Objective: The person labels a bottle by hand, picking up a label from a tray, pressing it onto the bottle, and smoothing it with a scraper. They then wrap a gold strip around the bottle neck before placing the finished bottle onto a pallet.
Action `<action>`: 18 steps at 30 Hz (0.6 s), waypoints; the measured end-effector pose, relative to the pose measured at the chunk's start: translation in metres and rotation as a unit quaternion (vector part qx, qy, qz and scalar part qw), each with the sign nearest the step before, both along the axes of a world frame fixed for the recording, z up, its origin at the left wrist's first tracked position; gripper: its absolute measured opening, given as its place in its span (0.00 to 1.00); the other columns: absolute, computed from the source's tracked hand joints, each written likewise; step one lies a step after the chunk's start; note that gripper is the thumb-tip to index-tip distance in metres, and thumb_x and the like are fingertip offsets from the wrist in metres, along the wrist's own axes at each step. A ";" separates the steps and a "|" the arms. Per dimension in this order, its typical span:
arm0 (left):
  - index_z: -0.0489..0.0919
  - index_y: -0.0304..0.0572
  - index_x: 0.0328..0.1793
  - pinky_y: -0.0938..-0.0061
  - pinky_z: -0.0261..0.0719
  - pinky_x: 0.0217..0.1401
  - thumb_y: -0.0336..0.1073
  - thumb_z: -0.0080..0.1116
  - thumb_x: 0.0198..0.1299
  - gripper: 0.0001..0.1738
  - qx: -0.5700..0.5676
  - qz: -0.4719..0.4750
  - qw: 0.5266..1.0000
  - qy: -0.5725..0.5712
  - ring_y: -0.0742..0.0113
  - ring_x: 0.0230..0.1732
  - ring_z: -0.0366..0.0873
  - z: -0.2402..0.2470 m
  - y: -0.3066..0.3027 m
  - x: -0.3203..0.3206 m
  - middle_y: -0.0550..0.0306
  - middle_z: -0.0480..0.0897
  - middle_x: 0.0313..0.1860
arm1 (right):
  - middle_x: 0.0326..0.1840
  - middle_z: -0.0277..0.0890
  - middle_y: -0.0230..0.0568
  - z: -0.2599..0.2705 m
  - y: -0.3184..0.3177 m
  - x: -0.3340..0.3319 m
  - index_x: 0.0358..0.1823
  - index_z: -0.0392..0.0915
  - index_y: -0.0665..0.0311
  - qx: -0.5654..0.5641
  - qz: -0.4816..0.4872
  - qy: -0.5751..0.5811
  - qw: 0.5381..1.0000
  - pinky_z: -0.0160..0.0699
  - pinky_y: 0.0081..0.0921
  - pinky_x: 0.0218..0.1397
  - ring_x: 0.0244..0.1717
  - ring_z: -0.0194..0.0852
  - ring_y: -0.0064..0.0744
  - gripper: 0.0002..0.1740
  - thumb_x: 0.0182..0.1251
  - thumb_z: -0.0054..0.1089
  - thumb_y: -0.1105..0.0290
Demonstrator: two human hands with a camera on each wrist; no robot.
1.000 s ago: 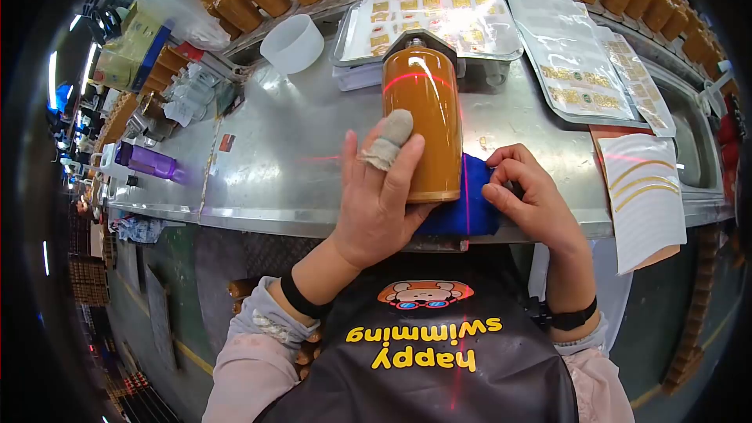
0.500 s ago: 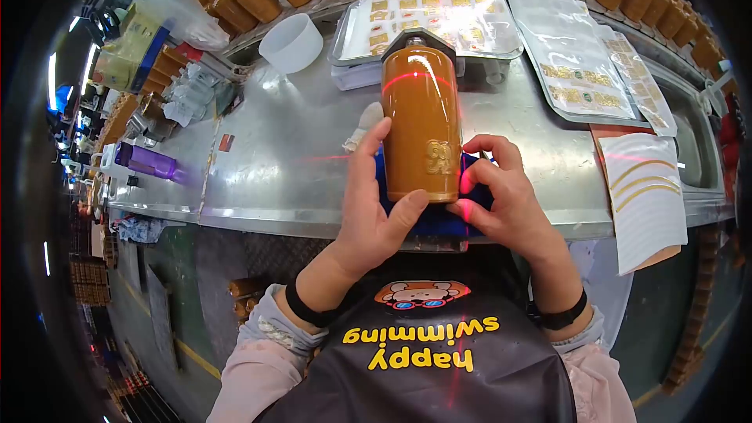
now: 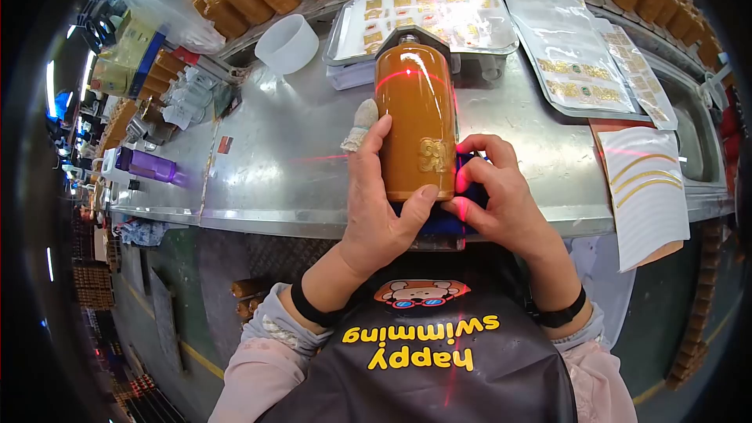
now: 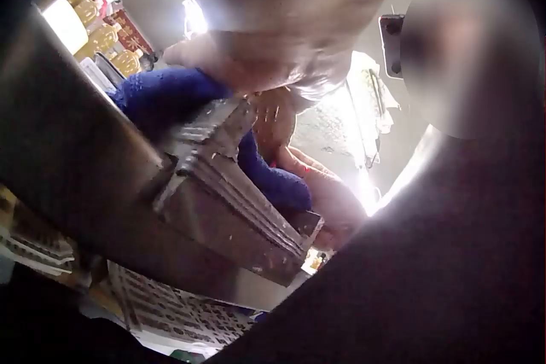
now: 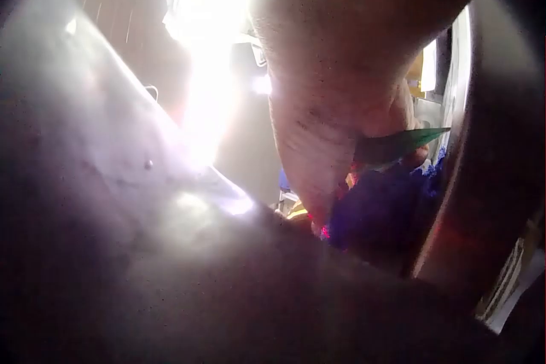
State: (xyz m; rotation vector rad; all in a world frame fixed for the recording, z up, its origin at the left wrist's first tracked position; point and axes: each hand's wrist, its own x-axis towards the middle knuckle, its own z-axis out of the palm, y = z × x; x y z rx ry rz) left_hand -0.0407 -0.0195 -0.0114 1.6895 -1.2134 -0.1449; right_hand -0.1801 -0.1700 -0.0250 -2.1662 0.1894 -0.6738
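Observation:
A glossy brown bottle (image 3: 413, 113) lies on its side over the metal table, neck at the back in a dark holder (image 3: 413, 33). A raised gold emblem (image 3: 432, 155) shows near its base. My left hand (image 3: 380, 200) holds the bottle's left side, thumb at the base edge; a pale cloth cover (image 3: 360, 125) wraps one fingertip. At the lower right side of the bottle, my right hand (image 3: 497, 196) has curled fingers, thumb close to the base. A green pointed tool (image 5: 401, 146) sticks out from that hand; its other end is hidden. Blue cloth (image 4: 171, 95) lies beneath the bottle.
Sheets of gold decals (image 3: 427, 12) lie on a tray at the back, more sheets (image 3: 576, 70) to the right. A white sheet with gold arcs (image 3: 646, 188) overhangs the front edge. A white tub (image 3: 287, 45) and purple bottle (image 3: 153, 166) stand left; brown bottles (image 3: 251, 0) line the back.
The left hand has shifted from the top of the bottle to its left side, and the gold emblem has come into sight. The right hand has moved left, against the bottle's lower right side.

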 end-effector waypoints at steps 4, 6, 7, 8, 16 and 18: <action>0.53 0.29 0.78 0.59 0.61 0.74 0.40 0.64 0.60 0.46 0.004 0.002 1.000 0.026 0.47 0.70 0.63 0.001 0.000 -0.002 0.38 0.63 0.68 | 0.58 0.68 0.50 0.001 0.001 0.000 0.32 0.72 0.64 0.009 -0.002 0.001 1.000 0.66 0.45 0.66 0.63 0.62 0.55 0.16 0.49 0.74 0.73; 0.53 0.29 0.78 0.59 0.61 0.74 0.40 0.64 0.60 0.46 0.001 0.001 1.000 0.010 0.47 0.70 0.63 0.000 0.000 -0.001 0.38 0.63 0.68 | 0.57 0.68 0.50 0.000 0.001 0.000 0.32 0.72 0.64 0.014 -0.001 -0.002 1.000 0.66 0.45 0.66 0.63 0.62 0.55 0.16 0.49 0.74 0.73; 0.53 0.29 0.78 0.59 0.61 0.74 0.40 0.64 0.60 0.46 0.000 0.001 1.000 0.002 0.47 0.70 0.63 0.000 0.000 0.000 0.38 0.63 0.68 | 0.57 0.68 0.50 0.000 0.001 0.000 0.32 0.72 0.64 0.013 -0.001 -0.003 1.000 0.66 0.45 0.66 0.63 0.62 0.55 0.16 0.49 0.74 0.73; 0.53 0.29 0.78 0.59 0.61 0.74 0.40 0.64 0.60 0.46 -0.001 0.000 1.000 -0.004 0.47 0.70 0.63 0.000 0.000 0.000 0.37 0.63 0.69 | 0.57 0.68 0.50 -0.001 0.001 0.000 0.32 0.72 0.64 0.012 -0.002 -0.004 1.000 0.66 0.45 0.66 0.63 0.62 0.55 0.16 0.49 0.74 0.73; 0.52 0.28 0.77 0.58 0.60 0.74 0.41 0.64 0.59 0.46 -0.005 -0.008 1.000 -0.012 0.46 0.71 0.62 0.002 0.000 0.001 0.37 0.62 0.69 | 0.57 0.68 0.50 -0.001 0.001 0.000 0.33 0.72 0.64 0.009 -0.002 -0.002 1.000 0.66 0.45 0.65 0.63 0.62 0.55 0.16 0.49 0.74 0.72; 0.52 0.28 0.78 0.58 0.60 0.75 0.40 0.64 0.59 0.47 -0.003 -0.004 1.000 -0.004 0.46 0.71 0.62 0.000 -0.001 0.000 0.37 0.61 0.69 | 0.57 0.69 0.50 -0.001 0.000 0.000 0.33 0.72 0.64 0.013 0.000 0.000 1.000 0.66 0.45 0.65 0.63 0.62 0.55 0.16 0.49 0.74 0.72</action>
